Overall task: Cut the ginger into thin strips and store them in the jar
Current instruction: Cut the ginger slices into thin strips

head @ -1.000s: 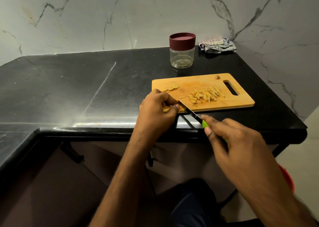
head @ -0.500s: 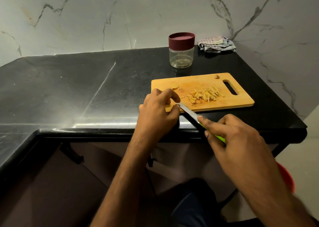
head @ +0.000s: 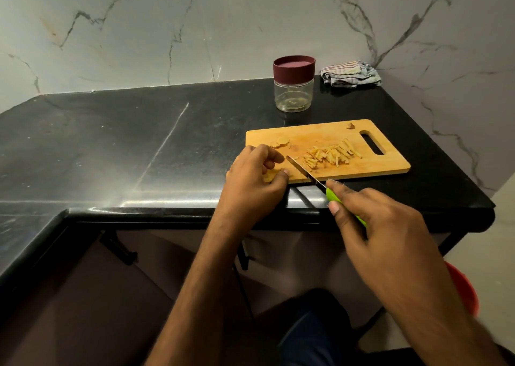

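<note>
While I am watching through the head camera, the only view available, the left hand [head: 252, 183] is pinning a ginger slice [head: 274, 174] at the near left corner of the cutting board [head: 390, 168], fingers curled down over it and thumb tip pressing its near edge. The right hand [head: 370, 220] is gripping the green handle of the knife [head: 306, 174], forefinger extending along the top toward the blade, remaining fingers wrapping the handle. The blade is lying just beside the left fingertips, tip pointing up the board.

Cut strips [head: 331, 155] are lying in a loose pile at the middle of the board. More uncut slices [head: 280, 142] are waiting near the far left edge, and a small stub [head: 350, 126] is sitting by the handle slot. The jar [head: 294, 87] is standing behind the board, apart from it, its maroon lid on; it appears empty.

For this step, I am judging the following as good practice:
1. Keeping the left fingertips tucked back, knuckles guiding the blade.
2. Advancing the blade in narrow, even steps.
3. Holding the slice flat so it is not sliding.

A folded cloth [head: 349, 74] is lying on the counter [head: 111, 142] right of the jar.
</note>
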`<state>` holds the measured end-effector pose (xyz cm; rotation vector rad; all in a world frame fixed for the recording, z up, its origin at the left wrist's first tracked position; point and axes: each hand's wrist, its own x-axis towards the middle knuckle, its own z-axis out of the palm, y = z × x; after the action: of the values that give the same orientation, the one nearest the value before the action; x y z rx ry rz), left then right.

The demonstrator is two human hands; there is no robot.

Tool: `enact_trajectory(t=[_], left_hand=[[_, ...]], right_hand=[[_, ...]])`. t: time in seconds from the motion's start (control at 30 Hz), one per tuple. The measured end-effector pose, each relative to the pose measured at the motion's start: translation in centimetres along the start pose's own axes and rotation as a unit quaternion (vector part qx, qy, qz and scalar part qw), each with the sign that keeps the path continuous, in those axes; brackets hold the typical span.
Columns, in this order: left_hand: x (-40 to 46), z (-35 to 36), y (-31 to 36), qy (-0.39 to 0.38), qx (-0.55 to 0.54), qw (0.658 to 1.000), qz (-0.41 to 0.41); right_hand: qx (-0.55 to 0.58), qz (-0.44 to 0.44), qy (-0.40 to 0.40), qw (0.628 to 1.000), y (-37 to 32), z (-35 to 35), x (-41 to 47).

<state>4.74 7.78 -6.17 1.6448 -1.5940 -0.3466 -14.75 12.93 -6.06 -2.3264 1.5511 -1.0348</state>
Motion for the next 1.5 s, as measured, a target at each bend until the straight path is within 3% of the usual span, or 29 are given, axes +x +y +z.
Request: enact_trajectory(t=[0.1, 0.6, 0.93, 1.33, 1.5], left_hand=[[0.2, -0.5, 0.1, -0.016, -0.036, 0.999, -0.02], [0.3, -0.6, 0.5, -0.026, -0.018, 0.999, -0.031], [0.0, -0.1, 0.3, 0.0, -0.025, 1.0, -0.013], [-0.1, 0.1, 0.7, -0.049, 0.067, 0.996, 0.02], [-0.3, 0.1, 0.5, -0.03, 0.048, 0.998, 0.023]], right_hand=[[0.006, 0.0, -0.006, 1.0, -0.1, 0.2, 0.0], [-0.011, 0.008, -0.036, 0.999, -0.6, 1.0, 0.4], [-0.073, 0.022, -0.053, 0.996, 0.3, 0.0, -0.4], [-0.101, 0.03, -0.059, 0.993, 0.3, 0.2, -0.3], [-0.096, 0.032, -0.058, 0.993, 0.4, 0.1, -0.3]])
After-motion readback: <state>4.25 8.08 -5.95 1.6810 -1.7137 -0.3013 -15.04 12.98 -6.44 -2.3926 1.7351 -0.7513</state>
